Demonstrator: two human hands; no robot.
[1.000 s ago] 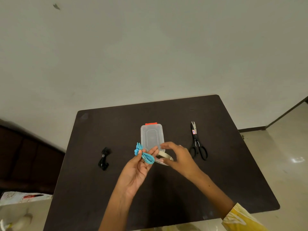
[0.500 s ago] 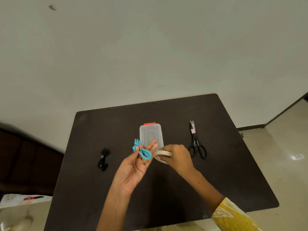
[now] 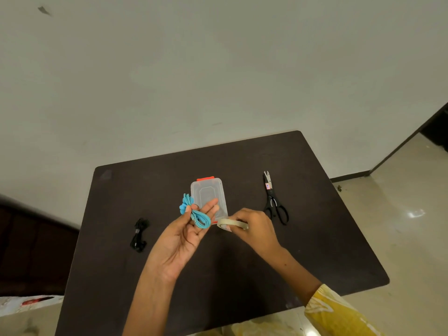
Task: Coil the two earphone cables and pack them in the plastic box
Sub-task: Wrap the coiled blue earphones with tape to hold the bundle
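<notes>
The left hand [image 3: 186, 229], palm up at the middle of the frame, holds the coiled blue earphone cable [image 3: 197, 214], pinned by the thumb with the other fingers nearly straight. The right hand [image 3: 254, 229] grips a roll of tape [image 3: 231, 224] just beside it, fingers curled round the ring. The plastic box [image 3: 209, 197] lies shut on the dark surface [image 3: 315, 238] directly behind both hands, its orange latch at the far end. The black earphone cable [image 3: 139, 235] sits bundled at the left of the surface, well apart; scissors [image 3: 274, 200] lie to the right.

The likely risk is the blue coil springing loose: only the thumb holds it, so easing that grip while working the tape one-handed could let the loops unwind. The tape might also stick to itself or to the fingers. The box lid is not yet open.
</notes>
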